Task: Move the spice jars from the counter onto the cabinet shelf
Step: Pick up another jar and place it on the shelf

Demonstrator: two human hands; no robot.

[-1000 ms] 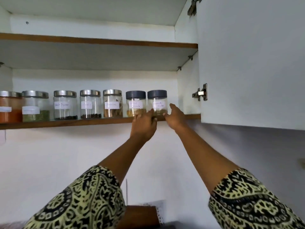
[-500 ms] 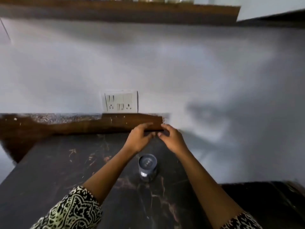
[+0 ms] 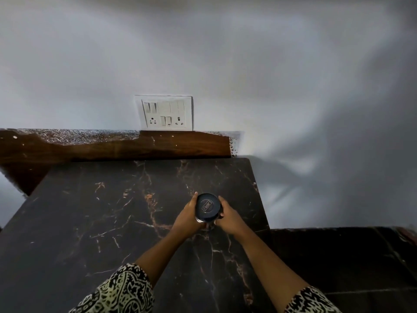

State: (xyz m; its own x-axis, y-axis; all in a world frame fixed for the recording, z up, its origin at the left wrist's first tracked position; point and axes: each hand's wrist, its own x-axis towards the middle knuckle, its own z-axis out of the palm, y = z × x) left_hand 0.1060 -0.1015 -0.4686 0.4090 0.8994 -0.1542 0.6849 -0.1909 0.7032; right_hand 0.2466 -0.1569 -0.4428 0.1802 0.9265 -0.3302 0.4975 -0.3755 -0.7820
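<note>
Head view: a dark marble counter [image 3: 90, 222] with pale and rusty veins fills the left and middle, its left side cut off by the frame. Behind it a brown wooden strip [image 3: 101, 147] runs along the foot of the white wall [image 3: 67, 64], its upper edge speckled white. A patterned black-and-cream left sleeve [image 3: 121, 292] comes in at the bottom, only partly in view. On the wall just above the strip sits a white switch plate [image 3: 167, 112] with rocker switches and two round sockets; no writing on it can be read. The left hand [image 3: 187, 218] curls round the left side of the spice jar [image 3: 207, 207], which is over the counter near its right edge; whether the jar's base touches the stone cannot be told. The jar's dark round lid faces the camera and carries a small rectangular badge whose lettering is too small to read; the glass body, any label and the contents are hidden under the lid and fingers. The right hand [image 3: 230, 219] grips the jar's right side. The right sleeve [image 3: 311, 301] is cut off at the bottom. To the right is another dark surface [image 3: 338, 256], in shadow.
</note>
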